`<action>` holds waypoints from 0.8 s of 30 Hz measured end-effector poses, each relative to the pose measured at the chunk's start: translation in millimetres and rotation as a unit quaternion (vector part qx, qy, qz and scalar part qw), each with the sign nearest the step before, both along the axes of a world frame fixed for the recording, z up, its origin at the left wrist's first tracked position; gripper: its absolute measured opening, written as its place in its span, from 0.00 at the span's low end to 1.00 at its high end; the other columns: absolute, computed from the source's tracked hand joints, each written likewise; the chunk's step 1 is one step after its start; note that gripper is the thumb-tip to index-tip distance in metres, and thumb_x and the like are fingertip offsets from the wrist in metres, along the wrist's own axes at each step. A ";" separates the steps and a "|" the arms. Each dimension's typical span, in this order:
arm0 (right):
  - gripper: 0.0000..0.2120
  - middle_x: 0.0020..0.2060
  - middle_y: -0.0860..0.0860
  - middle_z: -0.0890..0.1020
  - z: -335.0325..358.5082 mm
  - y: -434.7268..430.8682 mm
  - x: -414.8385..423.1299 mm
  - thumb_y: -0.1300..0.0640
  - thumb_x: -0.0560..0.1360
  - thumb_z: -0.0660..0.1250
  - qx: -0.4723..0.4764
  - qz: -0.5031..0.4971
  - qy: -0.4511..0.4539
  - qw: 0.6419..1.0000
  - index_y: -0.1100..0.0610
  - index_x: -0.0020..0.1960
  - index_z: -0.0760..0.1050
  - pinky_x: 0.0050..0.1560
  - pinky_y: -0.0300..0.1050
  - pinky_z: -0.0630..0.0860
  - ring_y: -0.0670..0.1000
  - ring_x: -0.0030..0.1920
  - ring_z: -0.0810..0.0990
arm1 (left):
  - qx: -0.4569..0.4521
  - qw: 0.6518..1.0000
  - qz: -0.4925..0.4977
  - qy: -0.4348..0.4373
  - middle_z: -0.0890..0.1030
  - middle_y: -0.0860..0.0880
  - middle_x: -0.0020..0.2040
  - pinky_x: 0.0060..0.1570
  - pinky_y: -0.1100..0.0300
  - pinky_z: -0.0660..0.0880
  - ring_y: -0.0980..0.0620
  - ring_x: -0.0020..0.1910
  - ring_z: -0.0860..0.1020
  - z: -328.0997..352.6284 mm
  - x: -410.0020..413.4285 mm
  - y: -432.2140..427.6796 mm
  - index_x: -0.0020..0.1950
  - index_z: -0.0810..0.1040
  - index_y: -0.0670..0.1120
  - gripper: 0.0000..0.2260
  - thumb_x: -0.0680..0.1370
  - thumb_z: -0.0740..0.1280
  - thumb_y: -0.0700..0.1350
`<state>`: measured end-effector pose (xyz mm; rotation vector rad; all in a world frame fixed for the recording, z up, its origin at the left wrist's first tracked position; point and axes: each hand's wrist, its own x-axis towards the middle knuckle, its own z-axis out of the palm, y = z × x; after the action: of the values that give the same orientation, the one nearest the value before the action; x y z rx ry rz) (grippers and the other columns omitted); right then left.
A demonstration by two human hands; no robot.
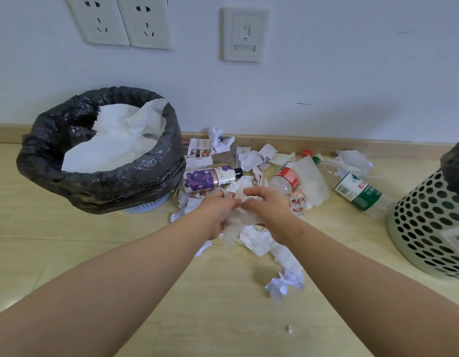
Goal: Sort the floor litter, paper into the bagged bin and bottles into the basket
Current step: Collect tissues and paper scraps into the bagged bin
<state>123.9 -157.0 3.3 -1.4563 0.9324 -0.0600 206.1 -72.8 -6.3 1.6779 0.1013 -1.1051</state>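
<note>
My left hand (218,212) and my right hand (268,207) meet over the litter pile, both gripping one wad of white tissue paper (236,222). The bagged bin (56,176), lined in black plastic and holding white paper, stands to the left. The pale green perforated basket (429,228) stands at the right edge. A purple-labelled bottle (210,178) lies just beyond my hands. A red-labelled clear bottle (286,176) and a green-labelled clear bottle (357,190) lie further right. Several paper scraps are scattered around, including a crumpled piece (283,283) nearer to me.
The wall with sockets (120,21) and a skirting board (352,148) close off the far side. A receipt (256,242) lies under my right wrist. Black plastic (454,161) hangs over the basket's rim. Bare wooden floor (223,318) lies in front.
</note>
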 end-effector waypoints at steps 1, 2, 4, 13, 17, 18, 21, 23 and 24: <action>0.10 0.44 0.51 0.75 0.5 -0.3 -0.3 0.64 0.74 0.65 0.025 -0.006 -0.002 1.000 0.54 0.53 0.76 0.32 0.37 0.72 0.47 0.38 0.75 | 0.004 1.000 -0.003 -0.009 0.76 0.48 0.40 0.26 0.64 0.69 0.53 0.33 0.74 -0.1 1.1 1.5 0.50 0.73 0.48 0.04 0.78 0.65 0.40; 0.09 0.43 0.51 0.76 2.5 -0.1 -0.8 0.63 0.75 0.64 0.057 -0.015 -0.006 0.998 0.55 0.54 0.76 0.32 0.39 0.73 0.48 0.38 0.75 | 0.005 1.000 -0.005 -0.015 0.77 0.47 0.41 0.28 0.63 0.69 0.52 0.34 0.74 -0.7 2.1 2.7 0.47 0.73 0.48 0.04 0.78 0.65 0.39; 0.08 0.43 0.53 0.78 5.7 1.3 -1.1 0.60 0.77 0.63 0.123 -0.049 -0.005 0.991 0.56 0.54 0.76 0.32 0.41 0.75 0.50 0.38 0.77 | 0.007 1.000 -0.007 -0.025 0.77 0.46 0.42 0.30 0.61 0.70 0.51 0.34 0.74 -2.1 3.8 6.1 0.42 0.73 0.47 0.06 0.78 0.66 0.39; 0.11 0.37 0.50 0.76 -8.8 9.2 -2.8 0.69 0.75 0.61 0.039 -0.001 0.017 0.999 0.55 0.41 0.75 0.33 0.38 0.73 0.47 0.35 0.74 | 0.008 0.995 -0.073 -0.072 0.74 0.49 0.39 0.30 0.62 0.67 0.51 0.38 0.74 -7.6 4.4 16.1 0.40 0.71 0.50 0.11 0.72 0.73 0.40; 0.09 0.40 0.52 0.78 -10.1 10.7 1.7 0.68 0.73 0.65 0.036 -0.006 0.011 0.999 0.55 0.41 0.74 0.35 0.39 0.73 0.48 0.36 0.75 | 0.019 0.989 -0.076 -0.128 0.73 0.51 0.41 0.31 0.63 0.69 0.54 0.35 0.72 -5.8 5.8 17.8 0.43 0.72 0.51 0.11 0.72 0.72 0.38; 0.08 0.42 0.52 0.78 -10.3 11.1 3.7 0.66 0.74 0.66 0.046 -0.016 0.005 0.999 0.54 0.43 0.74 0.37 0.41 0.75 0.49 0.38 0.76 | 0.019 0.987 -0.070 -0.141 0.74 0.51 0.42 0.32 0.63 0.70 0.55 0.35 0.72 -4.4 7.9 18.1 0.45 0.73 0.51 0.11 0.73 0.71 0.37; 0.04 0.44 0.52 0.77 -6.5 11.1 11.8 0.62 0.76 0.66 0.069 -0.053 -0.009 0.996 0.54 0.44 0.74 0.44 0.46 0.78 0.51 0.42 0.77 | 0.014 0.980 -0.041 -0.193 0.74 0.52 0.43 0.35 0.63 0.74 0.54 0.35 0.73 2.6 17.2 18.7 0.47 0.75 0.49 0.10 0.74 0.69 0.34; 0.04 0.45 0.54 0.77 1.3 10.4 22.3 0.61 0.77 0.64 0.069 -0.076 -0.025 0.994 0.54 0.44 0.73 0.42 0.45 0.78 0.52 0.42 0.77 | 0.007 0.974 -0.008 -0.225 0.73 0.55 0.41 0.39 0.61 0.75 0.54 0.36 0.73 13.1 27.3 19.1 0.44 0.75 0.50 0.10 0.74 0.67 0.34; 0.05 0.43 0.54 0.77 5.4 10.1 27.2 0.61 0.77 0.63 0.073 -0.089 -0.037 0.993 0.54 0.43 0.73 0.40 0.44 0.77 0.52 0.39 0.76 | -0.007 0.971 0.014 -0.237 0.73 0.55 0.41 0.38 0.62 0.75 0.55 0.35 0.73 20.5 32.3 18.1 0.43 0.75 0.50 0.10 0.74 0.67 0.34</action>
<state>151.1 -146.9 8.8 -1.2268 0.9833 -0.1736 238.4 -54.7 14.2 1.8764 -0.1884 -0.6570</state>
